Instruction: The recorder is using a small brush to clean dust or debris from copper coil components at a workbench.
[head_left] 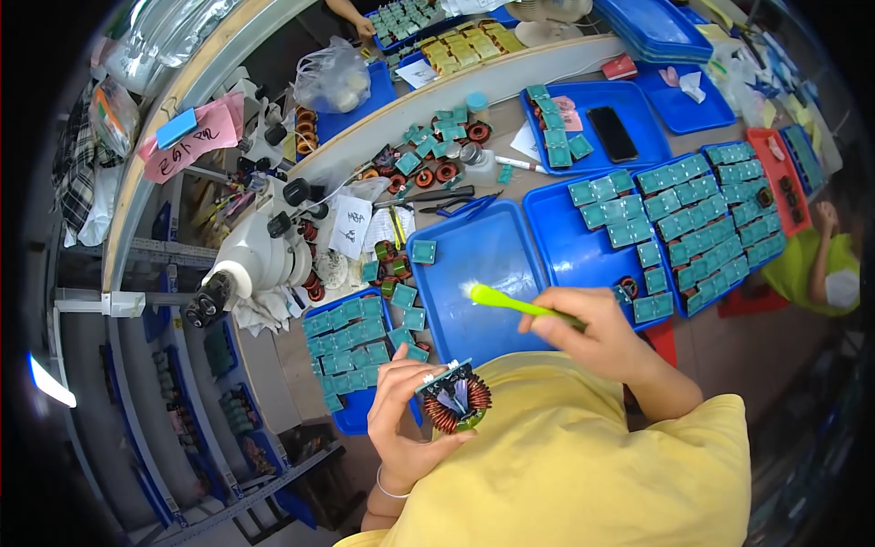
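The left grip (396,433) is drawn in around a copper-wound coil (447,415), thumb below and fingers along the far edge, with the coil's teal circuit board (437,376) on the side away from the body. The right grip (597,333) is curled snugly about the handle of a bright green brush (506,301), whose white bristles point leftward, up and away from the coil and well apart from it. Beneath the brush, ahead of both grips, lies a blue tray (478,251) on the desk (538,182). Just beyond the left grip, another blue tray (351,422) carries rows of teal-board pieces; loose boards (404,296) lie between the two trays. Farther off, ahead and to the left of that grip, stands a white microscope (260,251). Ahead of the right grip and slightly rightward is a larger blue tray (567,246), partly filled with similar pieces; farther beyond lies a black phone (612,134). Blue-handled pliers (472,206) rest past the bristles.
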### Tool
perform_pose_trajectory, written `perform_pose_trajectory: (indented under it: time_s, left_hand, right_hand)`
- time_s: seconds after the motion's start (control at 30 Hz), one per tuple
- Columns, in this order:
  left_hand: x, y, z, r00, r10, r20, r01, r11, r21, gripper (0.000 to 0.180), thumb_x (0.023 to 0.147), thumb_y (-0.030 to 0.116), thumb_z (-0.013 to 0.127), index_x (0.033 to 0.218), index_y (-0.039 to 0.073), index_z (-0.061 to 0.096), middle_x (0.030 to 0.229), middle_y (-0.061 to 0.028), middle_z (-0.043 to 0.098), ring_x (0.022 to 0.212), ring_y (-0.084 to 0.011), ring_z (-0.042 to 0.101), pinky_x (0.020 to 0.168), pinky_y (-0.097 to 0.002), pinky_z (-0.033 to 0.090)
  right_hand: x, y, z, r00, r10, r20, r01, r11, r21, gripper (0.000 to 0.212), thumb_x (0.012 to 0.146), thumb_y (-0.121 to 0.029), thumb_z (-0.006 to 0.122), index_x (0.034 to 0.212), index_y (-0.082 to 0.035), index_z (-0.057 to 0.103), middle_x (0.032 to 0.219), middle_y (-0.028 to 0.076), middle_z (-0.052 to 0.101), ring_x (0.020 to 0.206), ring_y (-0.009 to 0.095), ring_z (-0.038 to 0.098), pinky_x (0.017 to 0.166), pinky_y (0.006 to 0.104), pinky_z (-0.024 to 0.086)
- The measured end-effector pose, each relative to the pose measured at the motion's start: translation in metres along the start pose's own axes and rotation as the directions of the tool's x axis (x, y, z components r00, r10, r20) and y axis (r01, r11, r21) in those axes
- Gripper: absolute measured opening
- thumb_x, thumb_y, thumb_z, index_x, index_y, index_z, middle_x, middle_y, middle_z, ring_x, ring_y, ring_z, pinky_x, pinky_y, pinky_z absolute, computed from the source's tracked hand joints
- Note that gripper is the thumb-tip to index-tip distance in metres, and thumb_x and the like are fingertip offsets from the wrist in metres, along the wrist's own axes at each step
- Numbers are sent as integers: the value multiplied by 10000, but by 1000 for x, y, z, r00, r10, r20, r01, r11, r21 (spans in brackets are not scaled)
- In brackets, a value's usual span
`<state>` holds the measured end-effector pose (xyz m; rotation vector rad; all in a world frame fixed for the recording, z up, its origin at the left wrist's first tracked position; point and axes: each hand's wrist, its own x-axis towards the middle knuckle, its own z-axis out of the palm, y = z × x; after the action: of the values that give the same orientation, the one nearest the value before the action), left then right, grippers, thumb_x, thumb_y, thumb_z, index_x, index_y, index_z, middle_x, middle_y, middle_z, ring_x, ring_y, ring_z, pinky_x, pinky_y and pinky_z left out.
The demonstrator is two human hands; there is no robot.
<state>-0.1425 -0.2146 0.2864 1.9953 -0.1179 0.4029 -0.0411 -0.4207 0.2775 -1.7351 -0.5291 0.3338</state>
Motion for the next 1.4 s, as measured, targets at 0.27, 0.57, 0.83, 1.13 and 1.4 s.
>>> perform_pose_trajectory:
  time_s: [0.27,0.57,0.83,1.13,1.4]
  left_hand:
    - [4,8,2,998,-59,17,60,988,-140,601,542,355,819,962,-9,590,918,-105,607,899,-251,537,951,-496,327]
    - [6,12,4,996,-67,53,77,975,-207,612,534,326,828,981,-13,583,947,-119,607,946,-264,526,920,-444,363]
    - [2,15,7,989,-128,75,145,943,-301,610,561,314,822,998,-25,566,998,-146,565,988,-270,495,874,-382,389]
    - [-1,17,2,977,-184,112,210,925,-317,638,541,238,838,1029,-52,545,1029,-150,506,999,-260,485,872,-367,392]
    - [-4,22,11,971,-240,-5,215,880,-424,718,505,181,850,1099,-25,502,992,-135,529,959,-249,514,880,-367,390]
  right_hand:
    - [-6,-6,24,957,-161,243,98,963,253,583,622,-221,803,1097,-43,517,857,19,440,579,53,332,522,181,285]
    - [-7,-2,30,959,-181,218,93,928,361,526,646,-146,783,1086,-32,517,923,37,457,554,49,316,514,179,284]
    - [-6,-4,29,953,-258,160,200,930,310,539,617,-212,810,1036,-5,541,906,46,488,531,50,316,477,184,278]
    - [-10,-6,25,961,-186,206,114,940,321,556,635,-245,778,1063,3,522,977,110,503,876,227,530,758,299,439]
    - [-10,-8,24,961,-214,174,145,929,340,566,632,-215,781,1076,17,518,979,122,506,874,223,534,750,288,441]
